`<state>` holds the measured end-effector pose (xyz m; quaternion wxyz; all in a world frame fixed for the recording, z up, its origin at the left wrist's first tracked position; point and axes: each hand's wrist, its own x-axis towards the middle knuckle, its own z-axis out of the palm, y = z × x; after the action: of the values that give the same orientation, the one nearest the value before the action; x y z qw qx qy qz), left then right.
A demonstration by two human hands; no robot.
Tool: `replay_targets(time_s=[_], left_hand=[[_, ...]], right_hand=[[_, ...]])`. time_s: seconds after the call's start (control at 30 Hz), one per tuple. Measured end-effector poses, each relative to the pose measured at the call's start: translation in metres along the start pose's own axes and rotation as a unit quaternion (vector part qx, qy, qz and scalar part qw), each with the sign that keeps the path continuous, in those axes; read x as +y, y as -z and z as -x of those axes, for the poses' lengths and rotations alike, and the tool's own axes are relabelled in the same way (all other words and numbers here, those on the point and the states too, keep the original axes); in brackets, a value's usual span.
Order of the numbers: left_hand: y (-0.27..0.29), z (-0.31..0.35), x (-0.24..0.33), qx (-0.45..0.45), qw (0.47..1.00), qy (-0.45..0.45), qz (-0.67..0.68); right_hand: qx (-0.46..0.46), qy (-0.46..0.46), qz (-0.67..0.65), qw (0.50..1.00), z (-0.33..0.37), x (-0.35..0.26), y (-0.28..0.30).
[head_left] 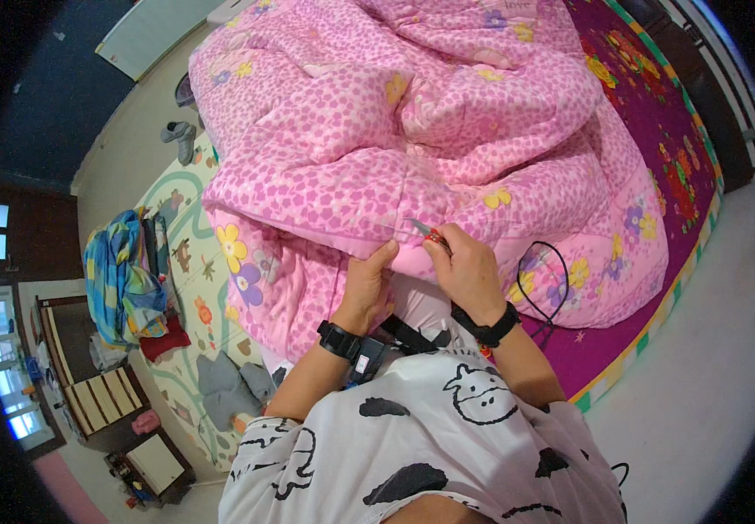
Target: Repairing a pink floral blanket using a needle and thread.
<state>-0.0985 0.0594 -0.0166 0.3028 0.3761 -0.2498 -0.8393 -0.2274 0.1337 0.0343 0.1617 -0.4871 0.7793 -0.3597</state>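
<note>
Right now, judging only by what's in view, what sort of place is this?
Probably a room in a home, perhaps a bedroom: a flowered pink quilt lies over a purple floral rug, with a cream patterned mat alongside.

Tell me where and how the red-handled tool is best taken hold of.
Probably by the red-handled tool's handle, coming from the lower right, as the right hand holds it now. Its bare metal tip points up and to the left over the pink quilt, away from that hand, so fingers seem safest kept behind the metal.
</note>
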Motion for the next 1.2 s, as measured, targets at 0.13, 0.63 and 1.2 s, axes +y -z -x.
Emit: replay_targets(time_s=[0.13,0.63,1.2], left_hand=[[0.002,-0.001,0.0,-0.003,1.0,-0.003,-0.002],[0.016,-0.01,-0.008,0.019,1.0,0.015,0.005],[-0.019,-0.005,-0.051,-0.002,1.0,0.019,0.02]], right_hand=[[0.037,-0.001,-0.04,0.999,-0.001,0.006,-0.009],[0.21,-0.022,-0.175,0.962,-0.06,0.02,0.12],[0.148,-0.122,-0.119,0.974,0.033,0.09,0.077]])
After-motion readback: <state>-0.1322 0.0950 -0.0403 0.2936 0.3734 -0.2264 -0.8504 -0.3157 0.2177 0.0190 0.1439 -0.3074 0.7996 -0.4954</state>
